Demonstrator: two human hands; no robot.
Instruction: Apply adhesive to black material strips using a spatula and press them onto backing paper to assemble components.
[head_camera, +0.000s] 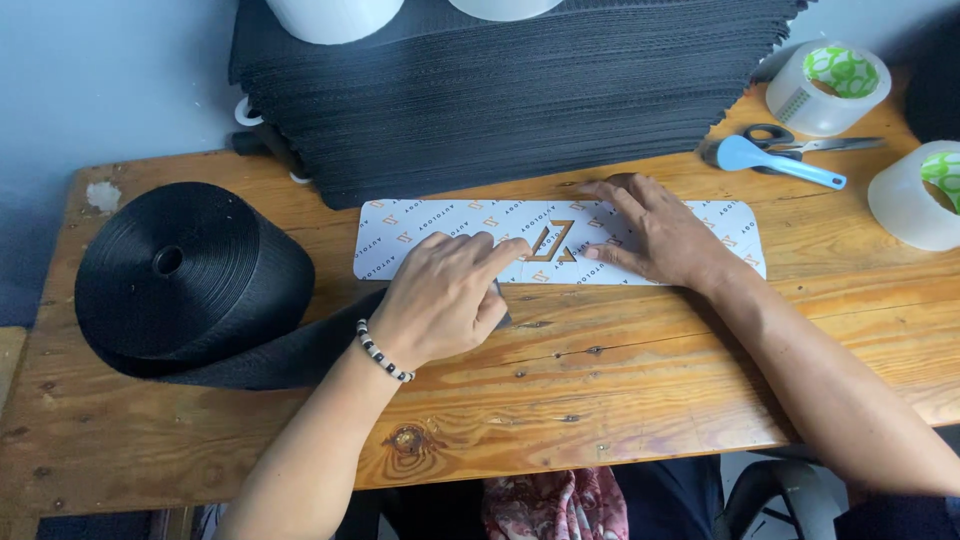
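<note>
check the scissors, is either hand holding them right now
No, the scissors lie untouched at the table's far right, while the left hand and right hand both press on the white printed card.

front tabletop (620, 390) open, black stack (520, 90) blocks rear
</note>
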